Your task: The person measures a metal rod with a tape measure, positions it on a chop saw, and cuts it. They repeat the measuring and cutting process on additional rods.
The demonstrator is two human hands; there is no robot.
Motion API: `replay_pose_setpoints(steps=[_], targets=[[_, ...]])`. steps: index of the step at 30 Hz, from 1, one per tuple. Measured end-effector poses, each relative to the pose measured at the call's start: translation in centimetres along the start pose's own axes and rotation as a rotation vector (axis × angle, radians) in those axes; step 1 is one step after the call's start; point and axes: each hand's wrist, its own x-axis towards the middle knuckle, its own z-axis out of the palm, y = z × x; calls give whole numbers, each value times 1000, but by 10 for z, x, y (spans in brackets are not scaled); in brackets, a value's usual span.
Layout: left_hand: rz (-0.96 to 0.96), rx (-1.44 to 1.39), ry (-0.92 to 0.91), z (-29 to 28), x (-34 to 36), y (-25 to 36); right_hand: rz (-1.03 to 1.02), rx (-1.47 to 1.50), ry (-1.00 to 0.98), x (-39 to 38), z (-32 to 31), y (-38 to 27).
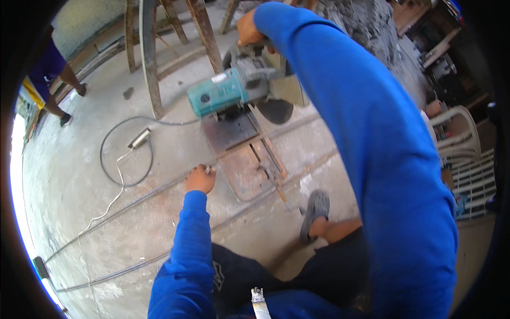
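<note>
A: Where are your hands, and what do they have?

B: Your left hand [201,179] is closed around a long metal rod [143,198], just beside the saw's base plate [245,173]; the rod slants from the lower left of the floor up to that plate; your right hand [249,29] is curled shut on the far, upper end of the teal cut-off saw [218,94], though your sleeve and the machine hide part of your grip.

A: And around you?

B: A second rod [127,267] lies nearer your body, roughly along the first; the saw's dark cord [102,154] loops over the concrete to your left, with a metallic connector [141,138] by it; wooden legs [203,34] stand beyond the saw; a person in purple [45,66] is well apart at the left; a white plastic chair [462,119] stands off to your right; your grey clog [317,208] is planted near the base plate.
</note>
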Motion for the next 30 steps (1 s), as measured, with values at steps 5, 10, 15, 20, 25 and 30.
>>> replay_pose_setpoints(steps=[5,10,15,20,25,30], targets=[[363,-386,-172,-31,-64,29,6,-68,-269,-29,10,-12],[504,-264,-338,-27,-46,33,616,737,-339,-107,-7,-61],[413,-320,-394,-12,-5,-4,685,994,-305,-116,2,-79],[116,181,42,-12,53,-132,746,1217,-174,-129,28,-83],[86,376,-158,16,69,-188,694,1415,-273,-165,58,-99],[42,494,-163,13,76,-181,635,1505,-231,-170,87,-103]])
